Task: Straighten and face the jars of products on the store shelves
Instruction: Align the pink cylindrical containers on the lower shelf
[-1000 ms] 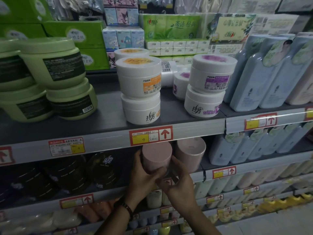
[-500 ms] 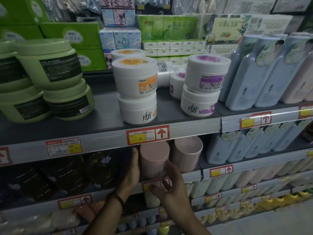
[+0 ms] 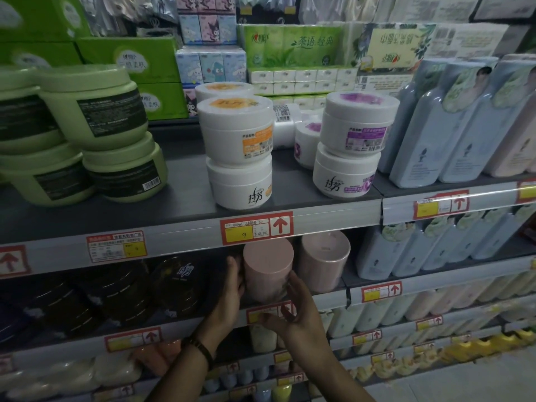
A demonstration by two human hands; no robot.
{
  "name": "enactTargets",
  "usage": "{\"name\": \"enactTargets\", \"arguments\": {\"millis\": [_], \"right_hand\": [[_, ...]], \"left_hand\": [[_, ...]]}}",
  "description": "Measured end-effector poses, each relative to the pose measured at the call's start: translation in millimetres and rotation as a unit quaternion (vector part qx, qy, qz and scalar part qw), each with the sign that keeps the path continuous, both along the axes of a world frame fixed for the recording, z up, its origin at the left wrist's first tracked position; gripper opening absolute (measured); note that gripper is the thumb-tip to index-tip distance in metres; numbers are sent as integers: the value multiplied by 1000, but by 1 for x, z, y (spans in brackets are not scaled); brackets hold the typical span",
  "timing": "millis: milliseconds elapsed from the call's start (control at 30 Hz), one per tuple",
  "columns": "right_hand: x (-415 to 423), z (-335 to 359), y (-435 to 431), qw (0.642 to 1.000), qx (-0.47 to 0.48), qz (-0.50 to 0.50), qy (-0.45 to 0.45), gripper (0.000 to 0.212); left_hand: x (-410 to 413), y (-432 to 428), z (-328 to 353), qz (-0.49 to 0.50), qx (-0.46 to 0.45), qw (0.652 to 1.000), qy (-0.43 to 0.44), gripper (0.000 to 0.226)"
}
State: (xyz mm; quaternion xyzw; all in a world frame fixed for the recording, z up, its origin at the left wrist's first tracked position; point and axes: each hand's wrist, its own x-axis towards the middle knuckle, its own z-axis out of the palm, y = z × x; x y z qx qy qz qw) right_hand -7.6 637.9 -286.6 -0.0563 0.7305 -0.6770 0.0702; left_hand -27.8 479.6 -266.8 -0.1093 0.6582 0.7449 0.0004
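A pink jar [image 3: 268,268] stands at the front of the second shelf, under the price tag. My left hand [image 3: 232,288] lies flat against its left side, fingers upward. My right hand [image 3: 293,311] is at the jar's lower right, fingers spread, touching or almost touching it. A second pink jar [image 3: 323,261] stands right beside it. On the shelf above, white jars with orange labels [image 3: 236,146] and white jars with purple labels [image 3: 352,143] are stacked in twos. Green jars [image 3: 95,134] are stacked at the left.
Tall pale blue bottles [image 3: 452,126] fill the right of the top and second shelves. Dark jars [image 3: 121,291] sit left of the pink ones. The grey shelf edge [image 3: 174,236] carries red price tags. Tissue packs [image 3: 290,53] stand behind. Lower shelves hold more bottles.
Both hands gripped the left pink jar a second ago, then loosened. The left hand now lies flat on its left side; the right has come back up to its lower right.
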Motion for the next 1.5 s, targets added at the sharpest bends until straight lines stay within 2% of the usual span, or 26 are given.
{"name": "enactTargets", "arguments": {"millis": [33,133,167,300,433,767,933,1033,1100,1200,1333,1500], "right_hand": [[0,1,1,1000,0,0,-3,101],[-4,1,4,1000,-3,-2,-5,98],[-5,2,5,1000,-6,-2,-6,96],[-9,6,9,1000,-6,0,-2,87],[-12,9,9,1000,-12,-4,-6,84],[-12,14,14,999,-22,-32,11,78],[-11,12,18,999,-21,-27,1,67],[-8,11,19,999,-27,-25,-10,64],[-6,9,19,999,-29,-24,-20,65],[-1,12,20,997,-54,-21,-52,75],[3,19,21,995,-70,10,-69,84],[-1,16,22,995,-53,23,-82,80]], "left_hand": [[1,1,1,-2,0,1000,1,93],[3,-1,-1,-10,-3,1000,2,107],[4,-1,-1,-12,-5,1000,6,105],[7,0,-5,-5,-8,1000,2,68],[11,4,-3,-4,-8,1000,-3,58],[26,18,-3,-28,17,999,25,58],[28,19,-6,-16,17,999,30,57],[25,18,-5,-6,-10,1000,27,49],[22,17,-3,8,-32,999,25,48],[12,17,0,9,-36,999,31,67],[3,24,13,-8,-7,1000,27,45],[4,30,18,-12,25,999,24,42]]}}
